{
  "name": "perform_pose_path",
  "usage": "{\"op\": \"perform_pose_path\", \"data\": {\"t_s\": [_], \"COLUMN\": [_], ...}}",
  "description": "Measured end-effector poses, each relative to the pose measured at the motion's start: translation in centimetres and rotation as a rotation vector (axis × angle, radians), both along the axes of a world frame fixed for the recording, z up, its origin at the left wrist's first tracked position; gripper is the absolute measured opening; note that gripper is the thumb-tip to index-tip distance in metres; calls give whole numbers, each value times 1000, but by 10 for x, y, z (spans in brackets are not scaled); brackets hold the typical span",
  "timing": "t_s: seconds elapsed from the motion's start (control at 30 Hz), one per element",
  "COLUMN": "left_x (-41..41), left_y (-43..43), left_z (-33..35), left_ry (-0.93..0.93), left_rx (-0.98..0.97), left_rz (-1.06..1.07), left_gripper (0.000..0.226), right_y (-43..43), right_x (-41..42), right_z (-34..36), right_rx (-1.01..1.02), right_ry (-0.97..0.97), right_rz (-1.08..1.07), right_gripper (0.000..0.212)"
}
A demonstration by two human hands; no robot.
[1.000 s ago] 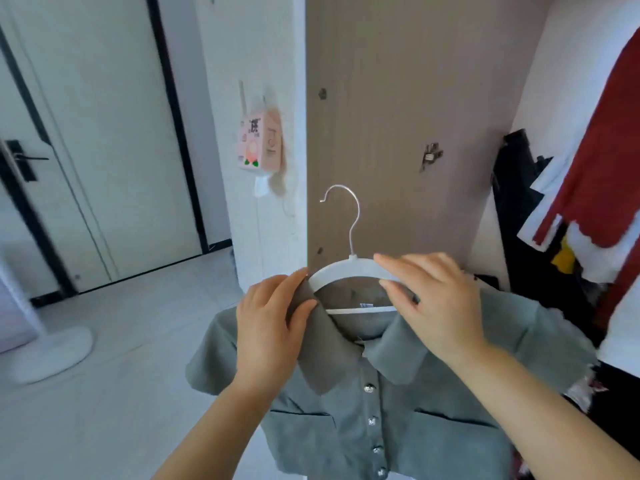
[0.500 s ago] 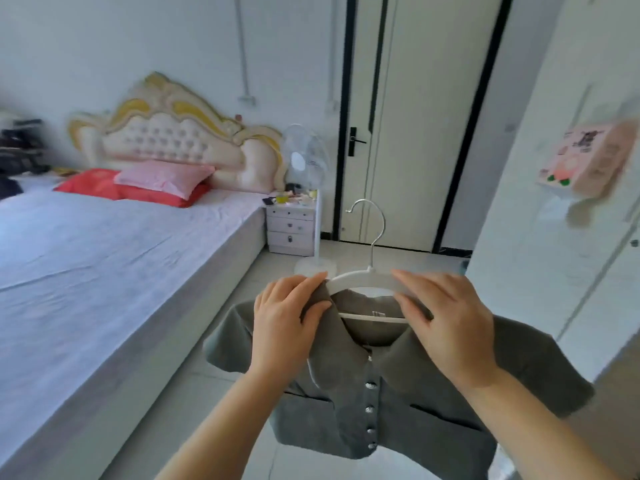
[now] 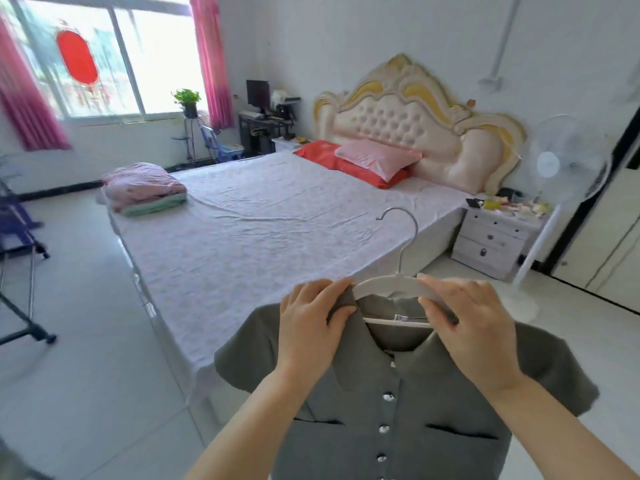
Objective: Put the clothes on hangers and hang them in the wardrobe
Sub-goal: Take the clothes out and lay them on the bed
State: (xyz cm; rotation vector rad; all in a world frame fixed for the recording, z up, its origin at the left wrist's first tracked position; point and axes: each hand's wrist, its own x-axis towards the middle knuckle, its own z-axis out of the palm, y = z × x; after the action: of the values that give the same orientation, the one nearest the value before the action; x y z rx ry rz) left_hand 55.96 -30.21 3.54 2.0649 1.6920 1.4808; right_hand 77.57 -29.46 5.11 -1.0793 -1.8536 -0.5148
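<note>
**Hands at the collar, shirt up on its hanger**

Left hand (image 3: 311, 327) pinched the grey shirt (image 3: 398, 417) at the collar, thumb over the cloth where it covered the left end of the white hanger (image 3: 384, 287). Between the hands the metal hook (image 3: 405, 230) stood up free. Over on the other side, the right hand (image 3: 474, 327) curled its fingers round the hanger's right shoulder, collar cloth trapped beneath them.

The shirt hung in the air in front of the person, near the foot of the bed (image 3: 259, 230), buttons closed down the front. No wardrobe was in view.

Judging by its drape, the shirt was light and soft, likely to slide off a smooth plastic shoulder if tilted. The stiff hanger was the safer hold: at its neck just under the hook, kept level, with the hook left clear for the rail.
</note>
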Motion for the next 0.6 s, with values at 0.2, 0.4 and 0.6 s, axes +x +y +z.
{"op": "perform_pose_path", "data": {"t_s": [0.2, 0.4, 0.6], "left_x": [-85, -142, -181], "left_y": [59, 115, 183], "left_z": [-20, -40, -67], "left_ry": [19, 20, -30], "left_rx": [-42, -71, -137], "left_rz": [173, 338, 513], "left_gripper": [35, 38, 49], "right_y": [97, 184, 281], "right_x": [-92, -161, -217], "right_z": [-23, -42, -68], "right_rx": [-68, -170, -317], "right_ry": [17, 64, 56], "right_rz": [124, 326, 525], "right_gripper": [27, 36, 53]}}
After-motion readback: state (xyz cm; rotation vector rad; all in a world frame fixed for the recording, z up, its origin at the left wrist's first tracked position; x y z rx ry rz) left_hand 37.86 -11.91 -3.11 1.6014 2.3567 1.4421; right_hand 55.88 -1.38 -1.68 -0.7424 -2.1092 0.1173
